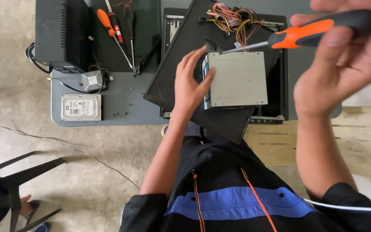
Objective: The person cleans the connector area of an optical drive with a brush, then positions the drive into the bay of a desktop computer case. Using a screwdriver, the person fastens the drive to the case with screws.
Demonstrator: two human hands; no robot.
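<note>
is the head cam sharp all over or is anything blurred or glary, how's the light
Head view: soft, even daylight with faint shadows and no strong glare; the right hand and its screwdriver, nearest the lens, look large and slightly blurred; the left hand, the grey metal box and the hard drive are sharp.

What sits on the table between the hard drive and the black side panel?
Head view: only a few small screws scattered on grey table between the hard drive and the black side panel.
</note>
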